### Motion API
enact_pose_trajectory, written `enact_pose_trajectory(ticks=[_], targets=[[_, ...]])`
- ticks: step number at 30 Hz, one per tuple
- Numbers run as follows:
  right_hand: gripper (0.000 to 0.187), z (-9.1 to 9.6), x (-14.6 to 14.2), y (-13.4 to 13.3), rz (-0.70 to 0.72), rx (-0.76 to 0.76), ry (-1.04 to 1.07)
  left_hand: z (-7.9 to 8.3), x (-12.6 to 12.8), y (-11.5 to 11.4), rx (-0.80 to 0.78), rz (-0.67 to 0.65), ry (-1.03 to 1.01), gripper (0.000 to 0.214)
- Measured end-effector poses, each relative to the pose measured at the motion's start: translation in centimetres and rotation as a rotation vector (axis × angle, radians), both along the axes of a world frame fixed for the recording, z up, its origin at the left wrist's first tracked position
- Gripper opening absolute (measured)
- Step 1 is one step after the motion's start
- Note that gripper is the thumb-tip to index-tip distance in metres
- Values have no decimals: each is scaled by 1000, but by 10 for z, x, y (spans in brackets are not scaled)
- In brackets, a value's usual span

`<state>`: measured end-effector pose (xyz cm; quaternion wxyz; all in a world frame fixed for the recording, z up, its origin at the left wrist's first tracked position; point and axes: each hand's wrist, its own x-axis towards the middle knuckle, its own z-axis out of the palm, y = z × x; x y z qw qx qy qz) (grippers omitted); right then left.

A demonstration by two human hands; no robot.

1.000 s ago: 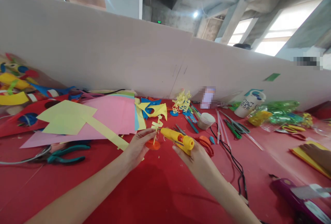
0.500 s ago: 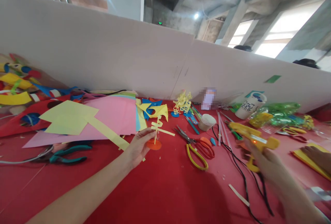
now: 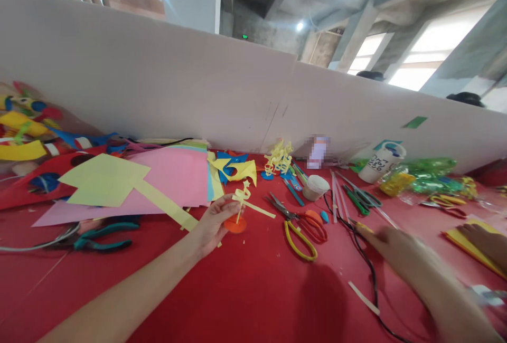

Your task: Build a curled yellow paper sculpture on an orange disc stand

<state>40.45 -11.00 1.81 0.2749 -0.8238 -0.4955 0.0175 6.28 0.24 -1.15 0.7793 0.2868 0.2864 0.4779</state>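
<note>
My left hand [image 3: 216, 221] is closed, pinching a thin pale-yellow paper stem [image 3: 239, 213]. The stem stands on an orange disc [image 3: 235, 225], with a curled strip and a small star at its top; a long paper strip sticks out to the right. My right hand [image 3: 392, 248] is lowered to the red table, palm down and blurred. It seems to be around a yellow glue gun [image 3: 362, 227], of which only a bit shows at the fingertips; the rest is hidden. A black cord [image 3: 372, 272] runs beside this hand. Between the hands lie yellow-and-red-handled scissors [image 3: 300, 227].
Green-handled pliers [image 3: 105, 237] and coloured paper sheets [image 3: 174, 174] lie left. A white tub [image 3: 316, 187], curled yellow paper pieces [image 3: 279, 158], clear sticks [image 3: 339, 195] and a white cup [image 3: 382, 162] stand or lie further back. Another person's hand [image 3: 483, 240] rests on yellow sheets at right.
My right hand has brought the glue gun down to the table, where it is now mostly hidden. My left hand has stayed in place; the paper piece has turned slightly.
</note>
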Motion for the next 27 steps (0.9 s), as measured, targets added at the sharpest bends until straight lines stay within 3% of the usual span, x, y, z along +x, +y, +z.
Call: enact_pose_trajectory(ticks=[2, 4, 6, 8, 13, 20, 27], targets=[[20, 7, -57, 23, 313, -29, 132, 0, 0, -1, -10, 12, 12, 23], [25, 5, -115, 48, 612, 12, 360, -1, 0, -1, -13, 12, 21, 24], [27, -2, -158, 69, 684, 65, 482, -2, 0, -1, 2, 9, 20, 25], [26, -11, -181, 83, 706, 76, 588, -3, 0, -1, 19, 4, 15, 28], [24, -23, -189, 94, 706, 104, 824, -8, 1, 0, 10, 12, 27, 32], [29, -34, -192, 94, 635, 94, 898, -13, 2, -1, 13, 3, 88, 32], [23, -33, -192, 94, 579, 151, 955, -19, 1, 1, 201, 30, 230, 23]])
